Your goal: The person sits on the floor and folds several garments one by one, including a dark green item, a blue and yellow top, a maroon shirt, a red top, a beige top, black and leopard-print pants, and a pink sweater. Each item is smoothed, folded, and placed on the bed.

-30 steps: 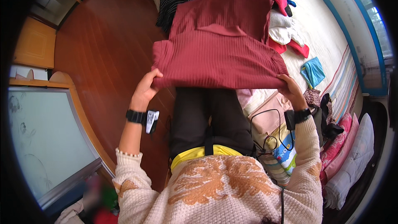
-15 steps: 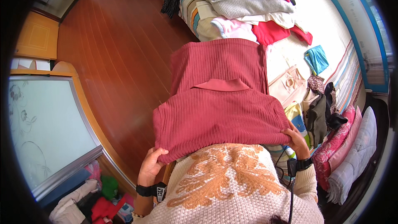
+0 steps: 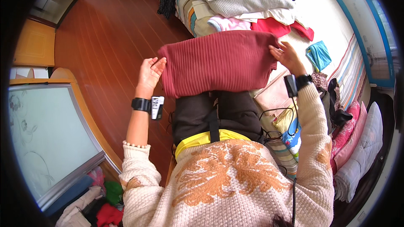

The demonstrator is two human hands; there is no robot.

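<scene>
A dark red ribbed knit sweater (image 3: 219, 65) lies folded into a wide bundle across my knees, its collar hidden in the fold. At the bundle's left edge is my left hand (image 3: 150, 75), fingers stretched and loosely apart, with the tips close to the cloth. My right hand (image 3: 288, 56) is at the upper right corner, its fingers spread and the tips touching or nearly touching the knit. Neither hand visibly grips the fabric. My dark trousers (image 3: 193, 117) show below the sweater.
A bed (image 3: 332, 21) with a striped cover stands on the right, bearing a grey knit garment (image 3: 248, 3), a turquoise folded cloth (image 3: 318, 56) and other clothes. Rolled bedding (image 3: 357, 159) lies at the right. A glass-fronted cabinet (image 3: 50, 130) stands left, with clothes (image 3: 80, 206) below it.
The sweater's near part has been folded away from me over the rest, covering the collar and baring my lap. Both hands have moved forward, and their fingers have let go of the hem.
</scene>
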